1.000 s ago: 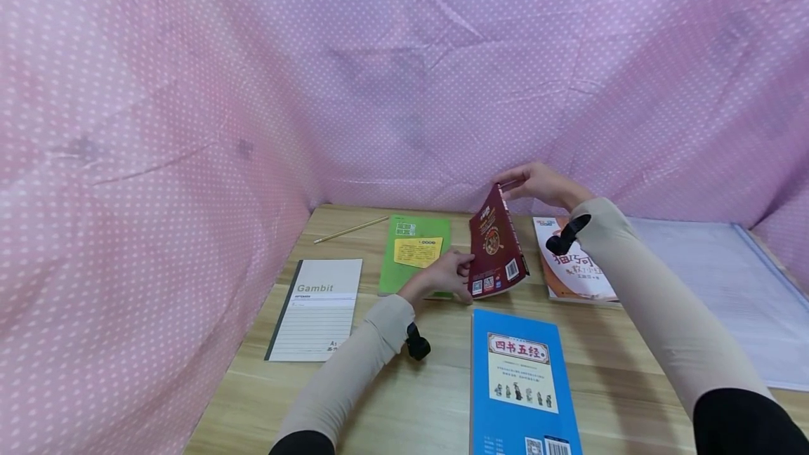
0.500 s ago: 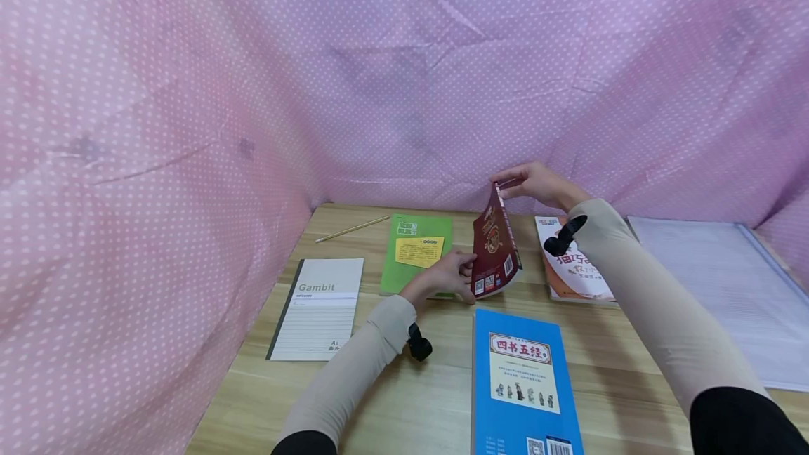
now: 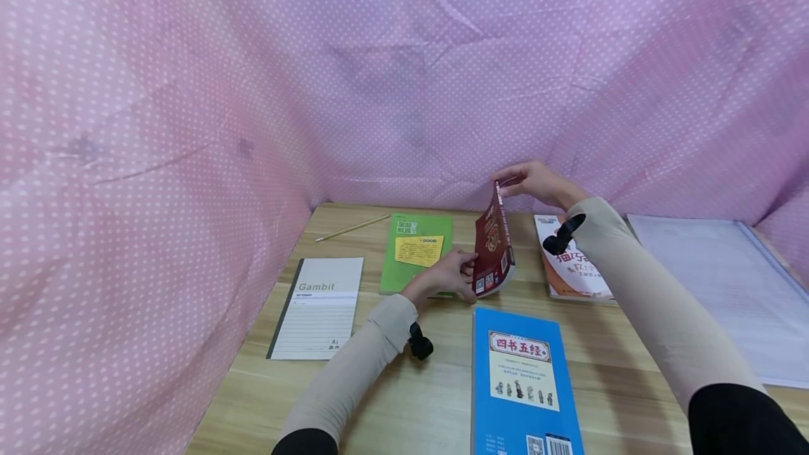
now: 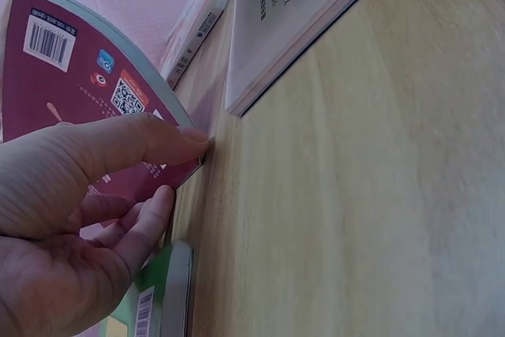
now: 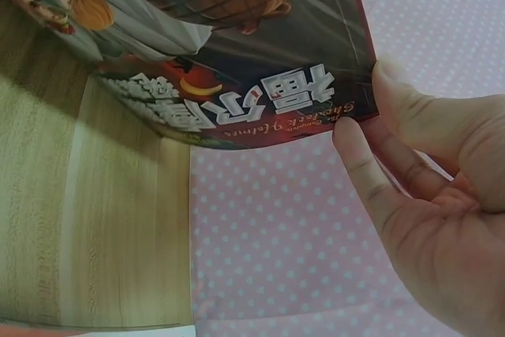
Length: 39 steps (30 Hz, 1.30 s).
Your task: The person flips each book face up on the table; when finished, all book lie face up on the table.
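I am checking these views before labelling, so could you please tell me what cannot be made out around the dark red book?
- Dark red book: its front cover faces away in the head view; the right wrist view crops it.
- Left hand: fingers behind the book are hidden in the head view.
- Blue book: near end cut off by the head view's bottom edge.
- Orange-and-white book: title partly covered by the right sleeve.

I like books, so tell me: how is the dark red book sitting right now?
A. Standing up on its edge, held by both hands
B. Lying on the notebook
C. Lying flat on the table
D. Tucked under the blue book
A: the dark red book stands on its bottom edge, with the left hand holding it low and the right hand pinching its top.
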Tool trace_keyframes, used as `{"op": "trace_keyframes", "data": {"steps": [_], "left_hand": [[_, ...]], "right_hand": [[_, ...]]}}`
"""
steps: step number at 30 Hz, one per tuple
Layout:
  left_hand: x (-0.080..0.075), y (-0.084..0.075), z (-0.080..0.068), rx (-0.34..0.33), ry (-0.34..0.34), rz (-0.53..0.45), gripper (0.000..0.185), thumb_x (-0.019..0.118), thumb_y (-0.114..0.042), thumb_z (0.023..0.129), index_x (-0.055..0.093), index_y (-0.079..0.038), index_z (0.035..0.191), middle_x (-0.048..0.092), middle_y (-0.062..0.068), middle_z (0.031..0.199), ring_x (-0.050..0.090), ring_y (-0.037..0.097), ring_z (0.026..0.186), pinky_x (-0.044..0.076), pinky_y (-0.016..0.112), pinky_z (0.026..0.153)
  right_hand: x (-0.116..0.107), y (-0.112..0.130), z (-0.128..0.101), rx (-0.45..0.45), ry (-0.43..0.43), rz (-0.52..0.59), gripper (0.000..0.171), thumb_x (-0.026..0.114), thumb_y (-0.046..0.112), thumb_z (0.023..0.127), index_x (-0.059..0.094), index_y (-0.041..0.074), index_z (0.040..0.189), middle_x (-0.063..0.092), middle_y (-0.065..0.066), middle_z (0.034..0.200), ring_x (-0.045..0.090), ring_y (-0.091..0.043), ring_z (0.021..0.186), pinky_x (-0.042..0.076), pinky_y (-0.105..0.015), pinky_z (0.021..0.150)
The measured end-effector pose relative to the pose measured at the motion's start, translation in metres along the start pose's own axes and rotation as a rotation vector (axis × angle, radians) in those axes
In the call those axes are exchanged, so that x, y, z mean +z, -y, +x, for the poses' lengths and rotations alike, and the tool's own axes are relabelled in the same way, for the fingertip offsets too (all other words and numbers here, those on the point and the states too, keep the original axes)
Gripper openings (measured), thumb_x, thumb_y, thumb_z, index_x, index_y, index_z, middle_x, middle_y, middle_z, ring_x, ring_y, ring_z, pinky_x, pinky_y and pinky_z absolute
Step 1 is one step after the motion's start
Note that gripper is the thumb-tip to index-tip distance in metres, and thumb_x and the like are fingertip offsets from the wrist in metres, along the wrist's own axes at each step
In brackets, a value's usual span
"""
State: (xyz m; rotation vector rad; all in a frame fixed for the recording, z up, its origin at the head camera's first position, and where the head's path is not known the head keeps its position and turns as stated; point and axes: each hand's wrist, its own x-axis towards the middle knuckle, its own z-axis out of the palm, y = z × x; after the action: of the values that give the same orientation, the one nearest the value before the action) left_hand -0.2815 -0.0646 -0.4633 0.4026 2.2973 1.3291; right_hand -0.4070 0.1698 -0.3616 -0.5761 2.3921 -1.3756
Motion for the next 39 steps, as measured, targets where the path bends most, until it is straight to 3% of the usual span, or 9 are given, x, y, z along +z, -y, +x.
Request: {"op": "trace_keyframes", "data": {"steps": [7,12,19,24,29,32,35,39], "left_hand": [[0.004,-0.002,0.003,-0.011,0.014,-0.017,0.103,0.088,0.009,0.067,0.038,-0.005,0.156,0.049,0.006,0.124,0.052,0.016,0.107,0.055,0.025,0.092],[0.005,-0.002,0.005,0.016,0.022,-0.037,0.099,0.087,0.009,0.068,0.041,-0.004,0.155,0.051,0.007,0.123,0.055,0.013,0.104,0.055,0.022,0.090],[0.005,0.000,0.004,0.055,0.053,-0.108,0.065,0.084,0.012,0.070,0.060,0.001,0.130,0.067,0.011,0.111,0.064,0.016,0.096,0.058,0.028,0.084],[0.002,0.000,-0.001,0.054,0.066,-0.151,0.080,0.084,0.008,0.073,0.051,-0.005,0.145,0.068,0.009,0.121,0.066,0.018,0.108,0.056,0.030,0.095],[-0.004,-0.005,-0.007,0.080,0.061,-0.179,0.097,0.085,0.002,0.076,0.036,-0.011,0.158,0.067,0.012,0.128,0.066,0.018,0.110,0.053,0.030,0.099],[-0.009,-0.013,-0.010,0.105,0.053,-0.201,0.097,0.086,0.000,0.078,0.034,-0.011,0.159,0.062,0.016,0.135,0.066,0.018,0.112,0.054,0.030,0.100],[-0.016,-0.022,-0.013,0.132,0.049,-0.223,0.096,0.085,-0.003,0.080,0.033,-0.014,0.160,0.056,0.018,0.143,0.064,0.018,0.116,0.054,0.032,0.101],[-0.028,-0.033,-0.018,0.164,0.033,-0.199,0.095,0.086,-0.009,0.081,0.034,-0.022,0.160,0.057,0.013,0.142,0.061,0.019,0.122,0.053,0.033,0.103]], "right_hand": [[0.004,0.009,0.002,-0.011,0.002,-0.031,0.049,0.069,0.006,0.095,0.055,-0.003,0.142,0.055,-0.027,0.144,0.055,-0.039,0.132,0.040,-0.053,0.117],[0.006,0.010,0.004,-0.018,-0.021,-0.043,0.047,0.068,0.006,0.096,0.056,-0.005,0.140,0.058,-0.028,0.141,0.063,-0.026,0.120,0.042,-0.050,0.115],[0.011,0.008,0.004,-0.028,-0.087,-0.019,0.045,0.069,0.006,0.095,0.059,-0.006,0.137,0.062,-0.027,0.136,0.066,-0.010,0.100,0.052,-0.024,0.092],[0.013,0.006,0.003,-0.040,-0.097,0.009,0.045,0.068,0.005,0.096,0.057,-0.008,0.137,0.059,-0.029,0.138,0.065,-0.005,0.094,0.053,-0.016,0.085],[0.014,0.004,0.003,-0.057,-0.104,0.017,0.045,0.068,0.006,0.097,0.057,-0.008,0.138,0.058,-0.030,0.139,0.064,-0.001,0.093,0.055,-0.017,0.086],[0.015,0.002,0.003,-0.066,-0.106,0.016,0.046,0.068,0.008,0.097,0.057,-0.007,0.139,0.058,-0.030,0.139,0.063,-0.001,0.096,0.055,-0.020,0.090],[0.016,0.000,0.003,-0.074,-0.103,0.028,0.047,0.068,0.009,0.097,0.056,-0.006,0.140,0.057,-0.029,0.140,0.063,-0.002,0.099,0.056,-0.028,0.097],[0.017,-0.003,0.004,-0.081,-0.104,0.054,0.046,0.067,0.007,0.098,0.055,-0.007,0.140,0.058,-0.030,0.139,0.064,-0.003,0.099,0.054,-0.043,0.105]]}}
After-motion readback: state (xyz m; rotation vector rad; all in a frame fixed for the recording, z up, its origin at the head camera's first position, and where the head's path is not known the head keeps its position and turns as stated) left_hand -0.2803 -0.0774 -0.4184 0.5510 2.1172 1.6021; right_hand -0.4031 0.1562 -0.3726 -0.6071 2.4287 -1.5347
